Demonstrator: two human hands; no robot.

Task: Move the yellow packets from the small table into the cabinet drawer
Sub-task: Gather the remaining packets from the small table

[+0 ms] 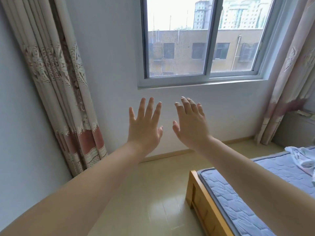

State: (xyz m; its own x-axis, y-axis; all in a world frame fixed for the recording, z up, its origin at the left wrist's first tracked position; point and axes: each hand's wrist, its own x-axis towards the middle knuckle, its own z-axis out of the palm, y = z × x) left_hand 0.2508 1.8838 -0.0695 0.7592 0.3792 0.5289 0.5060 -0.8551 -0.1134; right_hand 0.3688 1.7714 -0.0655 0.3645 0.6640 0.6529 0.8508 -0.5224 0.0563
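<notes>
forearms: both mine, bare, rising from the bottom corners toward frame centre.
left hand (144,128): centre frame, raised, back toward me, fingers spread and straight, nothing in it.
right hand (190,126): just beside the left, not touching it, fingers straight and closer together, also released, holds nothing.
bed frame (204,203): wooden, lower right, blue quilted mattress (247,193) on it, crumpled cloth (300,155) at the right edge.
floor (153,193): pale tiles, lower centre.
curtains: patterned left curtain (56,74) upper left, right curtain (289,82) far right.
grey low unit (294,132): right edge behind the curtain, can't tell what it is.
window (208,40): top centre, shut, buildings outside.
yellow packets: not in view, location unknown to me.
small table, cabinet drawer: neither in view.
packet heading / long axis: can't tell, no packet shown.
progress: my read is nothing is in hand and no packet is visibly stowed. Either the very start or the end, can't say which.
left to do: if start, find table, pick packets, open drawer, place.
</notes>
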